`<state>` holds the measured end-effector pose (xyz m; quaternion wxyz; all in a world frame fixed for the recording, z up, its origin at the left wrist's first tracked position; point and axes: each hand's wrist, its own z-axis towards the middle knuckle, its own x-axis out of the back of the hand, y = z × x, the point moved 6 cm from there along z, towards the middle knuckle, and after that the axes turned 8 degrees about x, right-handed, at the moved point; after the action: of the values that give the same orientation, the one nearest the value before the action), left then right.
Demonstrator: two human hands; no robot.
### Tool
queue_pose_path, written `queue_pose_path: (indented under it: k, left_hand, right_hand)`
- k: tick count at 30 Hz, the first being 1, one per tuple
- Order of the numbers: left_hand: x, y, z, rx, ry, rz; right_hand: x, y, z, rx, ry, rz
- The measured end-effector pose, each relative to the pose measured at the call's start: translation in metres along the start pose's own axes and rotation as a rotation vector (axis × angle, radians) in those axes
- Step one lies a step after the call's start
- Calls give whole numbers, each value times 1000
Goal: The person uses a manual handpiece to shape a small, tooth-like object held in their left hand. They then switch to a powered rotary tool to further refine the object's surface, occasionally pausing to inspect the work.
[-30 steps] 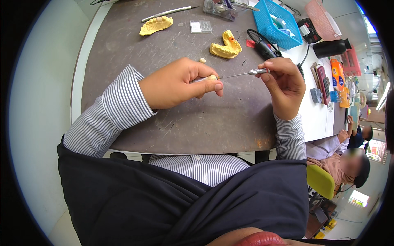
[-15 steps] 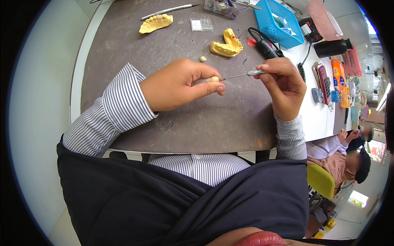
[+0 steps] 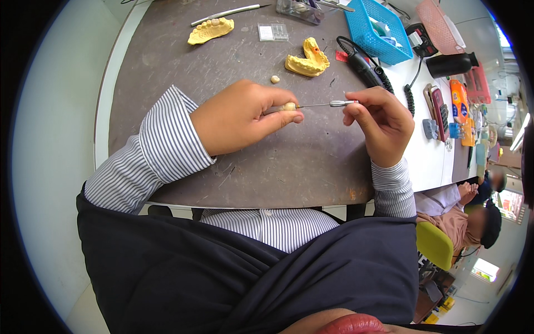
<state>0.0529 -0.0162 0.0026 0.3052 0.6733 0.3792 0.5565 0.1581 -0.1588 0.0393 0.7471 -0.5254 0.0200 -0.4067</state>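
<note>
My left hand [image 3: 239, 118] pinches a small cream-coloured dental crown [image 3: 290, 106] between thumb and forefinger. Its lower part is hidden by the fingers. From the right, the tip of a slim screwdriver [image 3: 338, 103] meets the crown. My right hand [image 3: 386, 125] has the back end of this tool's silver handle between thumb and fingertips. A loose tooth-like piece [image 3: 275, 79] lies on the desk just beyond my left hand. Farther off sits a yellow plaster dental arch model [image 3: 307, 65]. Another yellow dental model [image 3: 211, 32] lies at the far left.
Beyond the models are a knife-like hand tool [image 3: 228, 15] and a small clear case [image 3: 272, 33]. A blue basket [image 3: 378, 33] stands at the far right, near a black corded handpiece [image 3: 364, 69]. A black bottle [image 3: 450, 65] lies on the white table, and people sit farther right.
My right fingers have slid back along the screwdriver, so more of its silver handle shows. My left hand still pinches the crown, almost unmoved.
</note>
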Motion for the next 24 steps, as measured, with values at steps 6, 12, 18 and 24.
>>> queue_pose_path:
  k: [6, 12, 18, 24]
  left_hand:
    - [0, 7, -4, -195, 184, 113]
    - [0, 9, -6, -216, 223, 146]
    - [2, 2, -1, 13, 82, 32]
    - [2, -5, 1, 39, 56, -66]
  right_hand:
    - [-2, 10, -4, -44, -47, -145]
    - [-8, 20, -5, -107, -63, -111]
    - [-13, 17, -1, -37, 64, 251]
    - [-8, 18, -1, -9, -68, 88]
